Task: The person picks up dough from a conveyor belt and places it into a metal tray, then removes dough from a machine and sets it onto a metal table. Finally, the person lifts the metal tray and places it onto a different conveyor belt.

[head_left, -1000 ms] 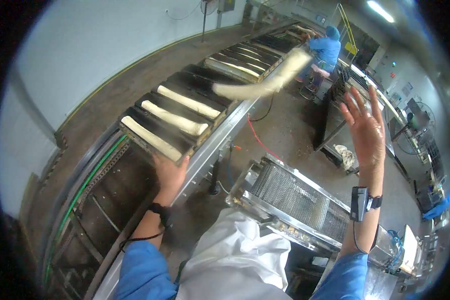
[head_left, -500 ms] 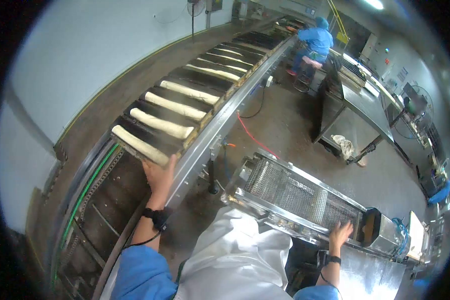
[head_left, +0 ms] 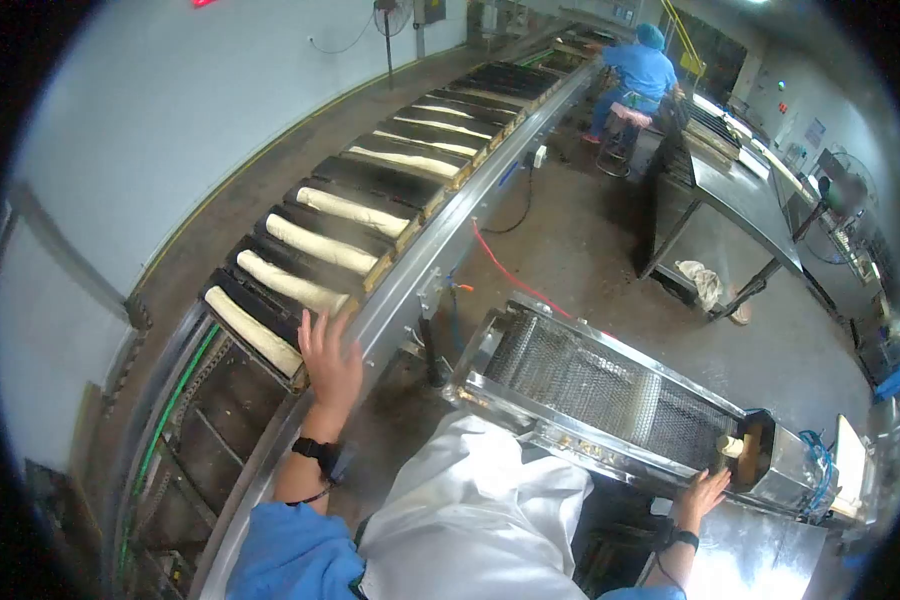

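Observation:
My left hand (head_left: 330, 358) has its fingers spread beside the right end of the nearest dark tray (head_left: 288, 318), at the near end of the long conveyor. Along that tray lies a pale dough strip (head_left: 253, 328), and several similar trays with strips stand behind it. My right hand (head_left: 705, 493) is open, fingers spread, at the near edge of the short mesh conveyor (head_left: 610, 385). Just beyond its fingertips a small pale dough piece (head_left: 730, 446) sits at the mouth of the metal housing (head_left: 770, 458).
A person in blue (head_left: 638, 75) sits on a stool beside the far part of the conveyor (head_left: 490, 180). At the right stands a steel table (head_left: 735, 205) with a cloth (head_left: 703, 285) on its lower shelf. A red hose (head_left: 515, 275) runs across the floor.
The trays have moved nearer along the conveyor. My left hand has shifted from under the nearest tray's end to beside it, fingers spreading. My right hand moved right, and the small dough piece has appeared.

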`<state>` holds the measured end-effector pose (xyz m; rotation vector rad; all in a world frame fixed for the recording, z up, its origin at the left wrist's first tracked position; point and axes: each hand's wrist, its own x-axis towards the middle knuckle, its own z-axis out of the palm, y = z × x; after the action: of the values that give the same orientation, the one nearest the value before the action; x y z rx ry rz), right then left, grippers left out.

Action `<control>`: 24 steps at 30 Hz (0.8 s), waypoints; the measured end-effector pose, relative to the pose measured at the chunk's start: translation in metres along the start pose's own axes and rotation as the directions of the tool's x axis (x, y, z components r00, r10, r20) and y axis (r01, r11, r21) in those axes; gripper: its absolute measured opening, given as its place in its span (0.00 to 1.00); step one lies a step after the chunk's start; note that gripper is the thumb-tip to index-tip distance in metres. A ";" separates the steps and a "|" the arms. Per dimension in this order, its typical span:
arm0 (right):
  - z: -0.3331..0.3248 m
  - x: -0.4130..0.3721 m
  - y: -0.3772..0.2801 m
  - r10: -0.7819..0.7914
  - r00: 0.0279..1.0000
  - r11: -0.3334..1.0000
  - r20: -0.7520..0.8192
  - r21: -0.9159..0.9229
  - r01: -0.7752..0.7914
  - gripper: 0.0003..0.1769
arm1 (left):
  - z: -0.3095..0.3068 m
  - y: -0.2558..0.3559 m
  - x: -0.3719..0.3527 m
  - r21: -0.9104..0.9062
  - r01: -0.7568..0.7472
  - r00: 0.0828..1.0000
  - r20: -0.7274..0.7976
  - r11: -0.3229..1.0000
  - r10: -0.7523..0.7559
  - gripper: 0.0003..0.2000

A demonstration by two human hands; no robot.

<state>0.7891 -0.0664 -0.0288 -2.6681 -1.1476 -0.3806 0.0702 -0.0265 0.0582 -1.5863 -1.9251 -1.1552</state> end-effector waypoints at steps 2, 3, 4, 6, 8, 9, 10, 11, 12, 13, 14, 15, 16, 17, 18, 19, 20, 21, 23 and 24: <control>0.001 0.025 -0.005 -0.052 0.999 0.998 -0.002 -0.035 0.052 0.35 | -0.006 0.006 0.002 -0.006 0.002 1.000 0.007 1.000 -0.002 0.24; 0.002 0.040 -0.009 -0.104 0.995 0.992 -0.007 -0.068 0.104 0.37 | -0.011 0.010 0.005 -0.013 0.005 1.000 0.010 1.000 -0.005 0.24; -0.004 0.053 -0.018 -0.147 0.989 0.988 0.016 -0.042 0.147 0.41 | -0.015 0.014 0.007 -0.004 0.007 1.000 0.011 1.000 -0.007 0.24; -0.027 0.075 -0.042 -0.161 0.984 0.984 0.072 -0.063 0.165 0.42 | -0.020 0.024 0.008 0.038 0.000 1.000 0.009 0.999 0.000 0.23; -0.018 0.098 -0.048 -0.261 0.964 0.956 0.053 -0.127 0.265 0.39 | -0.025 0.031 0.010 0.036 0.023 1.000 0.013 0.999 -0.024 0.22; -0.021 0.104 -0.054 -0.268 0.962 0.954 0.058 -0.124 0.273 0.39 | -0.028 0.035 0.012 0.029 0.040 0.999 0.016 0.999 -0.040 0.21; -0.024 0.111 -0.060 -0.333 0.940 0.929 0.072 -0.147 0.340 0.34 | -0.031 0.039 0.015 0.037 0.043 0.999 0.017 0.998 -0.044 0.21; -0.027 0.116 -0.065 -0.395 0.914 0.899 0.087 -0.169 0.404 0.30 | -0.034 0.044 0.017 0.051 0.046 0.998 0.032 0.998 -0.048 0.20; -0.022 0.124 -0.065 -0.401 0.912 0.897 0.087 -0.166 0.410 0.30 | -0.035 0.047 0.018 0.062 0.049 0.998 0.043 0.997 -0.052 0.19; -0.021 0.135 -0.061 -0.477 0.876 0.863 0.071 -0.151 0.482 0.27 | -0.038 0.052 0.021 0.070 0.053 0.997 0.047 0.996 -0.056 0.19; -0.017 0.141 -0.058 -0.547 0.835 0.824 0.057 -0.135 0.550 0.23 | -0.041 0.056 0.026 0.065 0.037 0.998 0.049 0.997 -0.040 0.18; -0.017 0.145 -0.059 -0.547 0.835 0.824 0.067 -0.132 0.551 0.23 | -0.045 0.059 0.030 0.056 0.018 0.999 0.050 0.998 -0.021 0.17; -0.025 0.146 -0.062 -0.480 0.868 0.857 0.130 -0.145 0.495 0.23 | -0.053 0.058 0.033 0.058 0.005 0.998 0.067 0.998 -0.009 0.17; -0.034 0.144 -0.057 -0.389 0.901 0.891 0.193 -0.172 0.421 0.23 | -0.060 0.054 0.033 0.083 0.014 0.999 0.049 0.996 -0.018 0.17; -0.049 0.141 -0.056 -0.420 0.887 0.871 0.190 -0.190 0.453 0.23 | -0.062 0.053 0.034 0.087 0.012 0.999 0.044 0.996 -0.016 0.17; -0.067 0.141 -0.058 -0.433 0.881 0.856 0.189 -0.220 0.468 0.22 | -0.062 0.055 0.032 0.107 0.050 0.998 0.028 0.993 -0.053 0.17; -0.068 0.134 -0.061 -0.451 0.885 0.861 0.118 -0.205 0.466 0.22 | -0.061 0.043 0.030 0.142 0.033 0.999 0.024 0.989 -0.037 0.17; -0.082 0.132 -0.071 -0.420 0.876 0.856 0.239 -0.216 0.469 0.19 | -0.065 0.036 0.030 0.130 -0.011 1.000 0.015 0.991 0.009 0.16; -0.086 0.122 -0.074 -0.493 0.851 0.824 0.183 -0.216 0.524 0.12 | -0.066 0.024 0.030 0.196 -0.052 0.999 0.014 0.979 0.050 0.15; -0.095 0.115 -0.078 -0.506 0.841 0.828 0.194 -0.164 0.536 0.12 | -0.065 0.018 0.029 0.191 -0.023 0.999 0.027 0.981 0.018 0.15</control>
<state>0.7938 0.0368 0.1047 -2.5379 -1.9992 -0.4215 0.0660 -0.0595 0.1242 -1.5203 -1.9664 -0.9146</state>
